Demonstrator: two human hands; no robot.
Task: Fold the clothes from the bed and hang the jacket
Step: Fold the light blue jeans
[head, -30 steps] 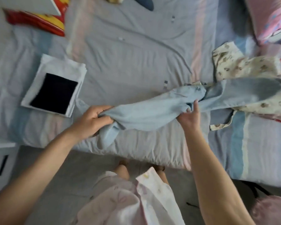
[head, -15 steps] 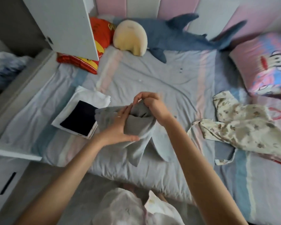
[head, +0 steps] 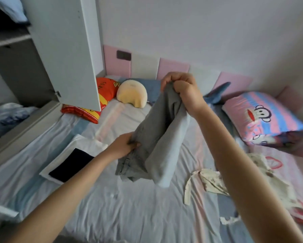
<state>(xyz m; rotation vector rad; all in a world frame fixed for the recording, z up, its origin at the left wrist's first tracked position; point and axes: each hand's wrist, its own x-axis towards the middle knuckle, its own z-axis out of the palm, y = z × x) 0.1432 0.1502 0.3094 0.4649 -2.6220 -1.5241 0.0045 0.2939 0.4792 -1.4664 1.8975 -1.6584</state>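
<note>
Over the bed (head: pixel 129 216), grey-blue garment (head: pixel 154 137) held aloft; fold unsecured.
The garment hangs doubled, its low end near the sheet. The right hand (head: pixel 184 92) is clenched round the bunched top; the left hand (head: pixel 122 146) pinches the edge lower down. Judged risks: the loose outer layer may swing out of line and skew the fold; the bunched top may set creases; a careless lowering could disturb the folded stack (head: pixel 73 160) nearby.

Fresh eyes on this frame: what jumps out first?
A pale blue garment is held up mid-frame over the bed: the right hand grips its top, the left hand its side lower down. Next, the pink cartoon pillow at right and the open wardrobe door at upper left.
</note>
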